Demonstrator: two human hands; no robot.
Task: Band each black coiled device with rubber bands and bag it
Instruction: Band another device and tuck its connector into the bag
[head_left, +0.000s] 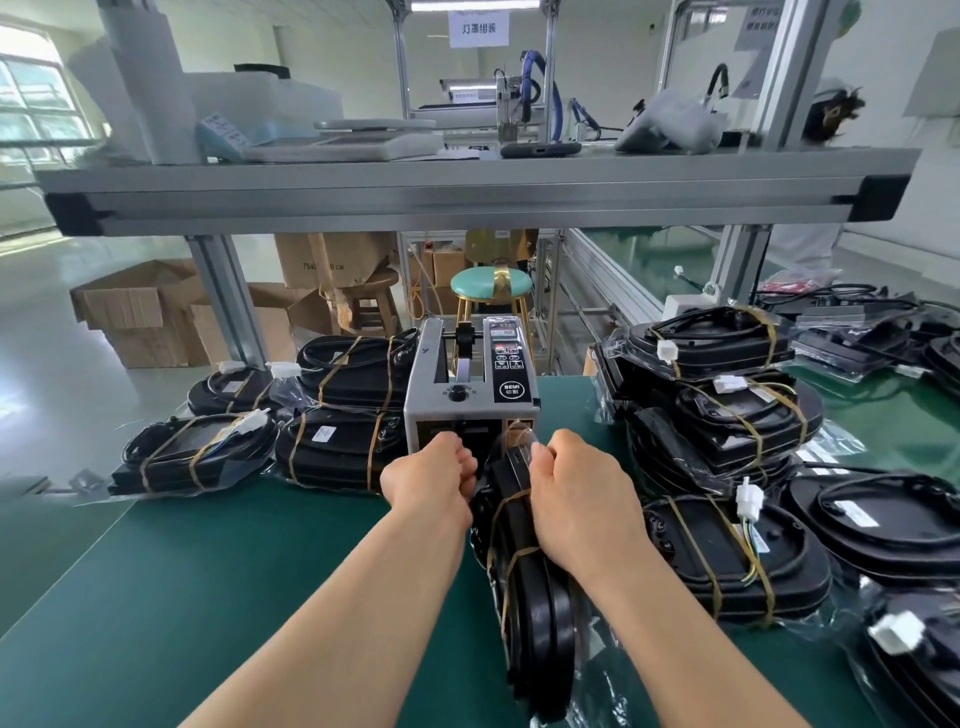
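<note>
Head view, table: a green table (208, 597) runs away from the person, with a shelf frame above its far edge.
Device: one black device (535, 613) stands on its edge at the middle of the table, between the two forearms.
Long axis: it runs from the near edge of the table away toward the tape dispenser (470, 384). The far end sits just in front of the dispenser's outlet.
Rubber bands: yellow-brown rubber bands (506, 519) cross the device's upper half, so banding looks done.
Bag: a clear bag (587, 675) shows as crinkled film around the near end. The bag's mouth seems to be at the far end, by the hands.
Left hand: the left hand (428, 470) has its fingers curled and touches the far end from the left, close to the dispenser's outlet. I cannot tell whether it pinches film, tape or nothing.
Right hand: the right hand (571, 488) is wrapped over the far end from the right and grips the device through the bag.
Nearer hand: both hands meet at the far end. The right hand lies more on the device and the left nearer the dispenser.
Step, as judged: closing the bag's mouth, likely with tape.
Left stack: finished bagged devices (332, 415) lie well apart on the left.
Right stack: a pile of banded devices (727, 415) lies to the right.
</note>
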